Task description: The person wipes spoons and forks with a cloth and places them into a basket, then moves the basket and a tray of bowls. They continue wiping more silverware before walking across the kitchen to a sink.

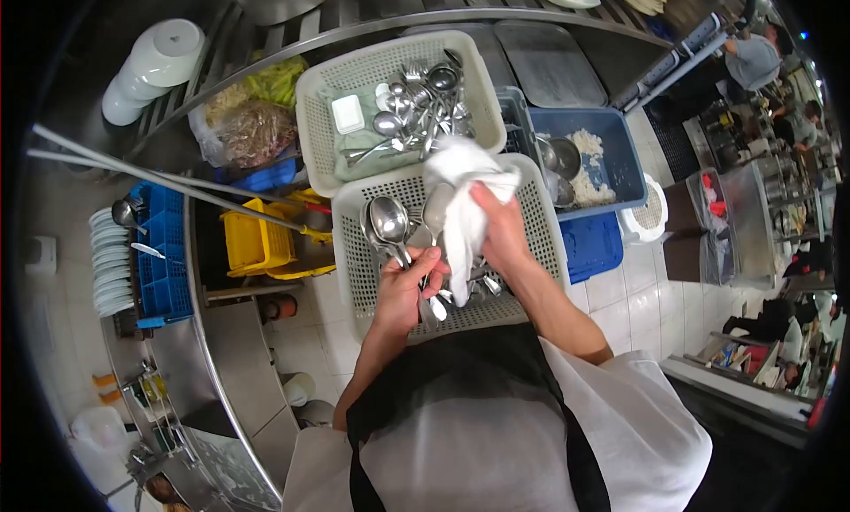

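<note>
Over the pale perforated plastic basket (351, 268), our left hand (403, 295) has fingers clamped on shiny metal spoons (388, 218) at ten o'clock; our right hand (503, 227) grips a bunched white cloth (465, 220) at one. Spoons could slip if the cloth snags them.

The spoons (388, 218) in my left hand (407, 286) are smooth, glossy metal; the towel (465, 224) in my right hand (505, 228) is matt, rumpled cloth. The basket (348, 264) beneath looks matt plastic, the tub (627, 158) smoother plastic.

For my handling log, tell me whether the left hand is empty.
No, the left hand holds metal spoons by their handles.
</note>
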Demonstrator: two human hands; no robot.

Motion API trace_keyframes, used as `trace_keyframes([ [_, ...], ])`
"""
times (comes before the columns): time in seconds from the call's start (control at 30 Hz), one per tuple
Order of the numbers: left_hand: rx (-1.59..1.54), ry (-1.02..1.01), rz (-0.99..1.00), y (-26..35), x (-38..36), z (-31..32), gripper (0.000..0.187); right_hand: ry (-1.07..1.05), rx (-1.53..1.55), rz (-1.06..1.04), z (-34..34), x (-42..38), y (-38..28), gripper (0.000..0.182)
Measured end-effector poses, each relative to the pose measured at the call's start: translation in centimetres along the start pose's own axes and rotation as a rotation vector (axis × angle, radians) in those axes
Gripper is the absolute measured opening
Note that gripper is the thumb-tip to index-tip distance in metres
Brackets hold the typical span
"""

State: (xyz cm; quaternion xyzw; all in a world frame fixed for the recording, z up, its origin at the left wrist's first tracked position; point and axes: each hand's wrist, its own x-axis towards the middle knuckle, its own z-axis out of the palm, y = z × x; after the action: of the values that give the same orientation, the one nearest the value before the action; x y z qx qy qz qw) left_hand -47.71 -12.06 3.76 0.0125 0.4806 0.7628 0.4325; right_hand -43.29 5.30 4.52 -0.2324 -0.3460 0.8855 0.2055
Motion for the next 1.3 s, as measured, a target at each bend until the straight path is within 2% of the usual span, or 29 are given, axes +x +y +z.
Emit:
trace_keyframes([
  [0.07,0.052,-0.001,-0.020,0.1,0.2,-0.3,0.015,0.037,-0.041,0.182,0.0,-1.6,1.0,0.023],
  [0.1,0.083,-0.073,-0.011,0.0,0.5,-0.3,0.015,-0.085,-0.022,0.216,0.3,-2.3,1.8,0.023],
  [0.13,0.081,-0.068,-0.019,-0.2,0.6,-0.2,0.015,-0.052,-0.072,0.295,0.0,-2.2,1.7,0.021],
  [0.2,0.166,0.064,-0.057,0.1,0.4,0.8,0.018,0.087,-0.147,0.143,-0.7,0.2,1.9,0.021],
  [0.23,0.253,0.133,-0.112,0.9,-0.2,0.8,0.021,0.152,-0.027,0.147,-1.3,1.4,1.2,0.021],
  [0.27,0.256,0.136,-0.098,1.0,-0.6,0.0,0.021,0.119,0.047,0.082,-2.5,2.4,0.6,0.023],
  [0.33,0.405,0.023,-0.143,0.7,-1.2,-1.6,0.024,0.129,0.129,0.170,-2.6,2.1,0.1,0.024],
  [0.4,0.426,0.040,-0.137,-0.1,-1.2,-0.5,0.023,0.138,0.178,0.241,-2.6,0.4,1.3,0.025],
  [0.47,0.382,0.125,-0.020,-0.5,-1.3,0.9,0.020,0.079,0.132,0.548,-2.5,-2.0,2.5,0.026],
  [0.5,0.364,0.155,0.077,-1.5,-1.0,0.5,0.020,0.015,0.072,0.525,-2.0,-3.2,2.8,0.027],
  [0.6,0.293,0.185,0.031,-2.0,-1.9,0.3,0.026,-0.072,-0.053,0.564,-1.4,-2.0,1.9,0.028],
  [0.63,0.276,0.165,-0.051,-1.9,-2.0,-0.5,0.027,-0.070,-0.189,0.465,-1.2,-0.6,1.9,0.027],
  [0.67,0.278,0.166,-0.051,-1.6,-2.2,-1.0,0.027,-0.066,-0.323,0.362,-0.8,0.9,1.6,0.026],
  [0.73,0.165,0.190,-0.067,-1.1,-2.7,-1.2,0.029,0.044,-0.378,0.176,0.8,4.5,0.9,0.029],
  [0.8,0.134,0.254,-0.062,-0.9,-3.2,-0.6,0.032,0.008,-0.249,-0.130,0.1,7.1,0.8,0.031],
  [0.87,0.184,0.222,-0.002,-0.5,-3.4,-1.5,0.032,-0.015,-0.219,-0.080,-0.6,5.2,0.0,0.034],
  [0.93,0.136,0.288,0.042,-0.8,-3.6,-1.7,0.026,-0.063,-0.115,0.366,-1.5,1.5,-0.5,0.034],
  [1.0,0.024,0.220,0.096,-1.0,-3.3,-2.1,0.022,-0.086,0.045,0.453,-2.5,-0.7,1.6,0.034],
  [1.03,0.043,0.193,0.108,-1.0,-3.3,-1.6,0.018,-0.198,0.026,0.428,-2.4,-1.8,2.6,0.034],
  [1.13,0.093,0.103,0.037,-1.6,-3.7,-0.6,0.017,-0.206,-0.443,0.195,-0.4,-0.7,3.5,0.034],
  [1.17,0.200,0.084,0.053,-0.8,-3.6,-0.5,0.016,-0.164,-0.262,0.144,0.3,-0.7,3.2,0.031],
  [1.2,0.203,0.080,0.054,-0.6,-3.7,-0.2,0.016,-0.163,-0.260,0.139,0.5,-1.1,3.1,0.031],
  [1.27,0.215,0.102,0.060,-0.1,-3.6,0.1,0.018,0.009,0.036,0.200,0.8,-2.2,3.1,0.028],
  [1.3,0.231,0.043,0.005,-0.4,-3.1,-0.5,0.019,-0.006,-0.085,0.268,1.0,-3.1,3.7,0.026],
])
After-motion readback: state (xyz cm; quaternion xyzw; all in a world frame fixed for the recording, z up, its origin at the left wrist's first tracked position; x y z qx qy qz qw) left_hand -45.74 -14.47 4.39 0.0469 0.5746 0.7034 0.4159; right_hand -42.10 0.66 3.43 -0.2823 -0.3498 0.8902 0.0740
